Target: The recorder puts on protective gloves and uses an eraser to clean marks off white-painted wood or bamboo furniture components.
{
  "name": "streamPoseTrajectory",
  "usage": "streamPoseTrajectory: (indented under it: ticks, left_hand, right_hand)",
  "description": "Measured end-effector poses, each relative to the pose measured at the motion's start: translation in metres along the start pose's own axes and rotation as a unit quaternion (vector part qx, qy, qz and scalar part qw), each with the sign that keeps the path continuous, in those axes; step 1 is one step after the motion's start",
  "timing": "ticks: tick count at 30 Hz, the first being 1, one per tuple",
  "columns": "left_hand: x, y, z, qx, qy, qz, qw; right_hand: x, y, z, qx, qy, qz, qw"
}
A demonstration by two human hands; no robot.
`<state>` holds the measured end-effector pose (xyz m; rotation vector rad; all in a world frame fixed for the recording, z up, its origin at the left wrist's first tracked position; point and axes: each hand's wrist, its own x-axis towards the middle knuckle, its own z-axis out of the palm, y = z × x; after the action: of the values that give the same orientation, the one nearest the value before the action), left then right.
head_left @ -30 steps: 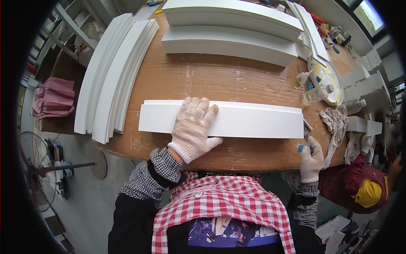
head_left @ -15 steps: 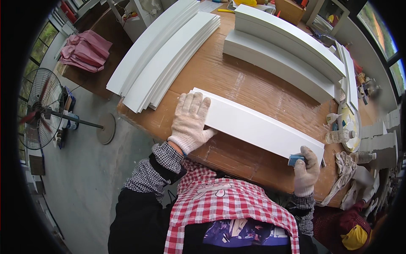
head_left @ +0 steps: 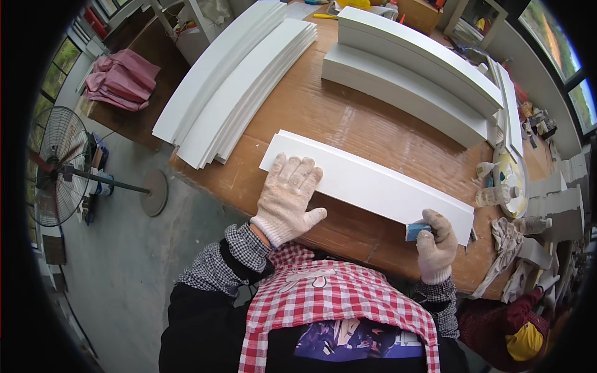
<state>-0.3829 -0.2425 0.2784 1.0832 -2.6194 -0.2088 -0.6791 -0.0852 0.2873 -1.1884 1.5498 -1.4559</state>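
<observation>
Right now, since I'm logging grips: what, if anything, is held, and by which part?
The right hand pinches a blue block by its right end. The left hand grips nothing; it rests on a long white board.

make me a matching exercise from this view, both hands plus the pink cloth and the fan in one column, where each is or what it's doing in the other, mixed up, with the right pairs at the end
1. left hand
2. right hand
3. pink cloth
4. fan

A. stands on the grey floor
B. holds a small blue block
C. lies in folds on a brown surface
D. rests on the nearest white board

Pairs: 1-D, 2-B, 3-C, 4-A
</observation>
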Motion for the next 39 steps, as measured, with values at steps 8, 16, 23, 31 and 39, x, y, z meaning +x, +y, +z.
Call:
streamPoseTrajectory:
  ticks: [8, 16, 23, 31, 39]
  left_hand:
    - [0.003, -0.008, -0.022, -0.014, 0.029, 0.026, 0.999]
    - [0.026, -0.029, -0.036, 0.016, 0.006, 0.124, 0.992]
    - [0.029, -0.035, -0.038, 0.034, -0.022, 0.145, 0.989]
    - [0.041, -0.016, -0.035, 0.022, -0.031, 0.182, 0.983]
    - [0.04, -0.018, -0.033, 0.024, -0.021, 0.176, 0.984]
  right_hand:
    - [0.01, 0.003, -0.003, 0.01, 0.027, 0.003, 1.0]
    - [0.062, 0.011, 0.004, 0.112, 0.032, 0.061, 0.991]
    - [0.067, 0.023, 0.0, 0.172, 0.011, 0.054, 0.984]
    - [0.066, 0.029, -0.005, 0.191, 0.006, 0.034, 0.981]
    - [0.067, 0.035, -0.007, 0.271, -0.022, -0.016, 0.962]
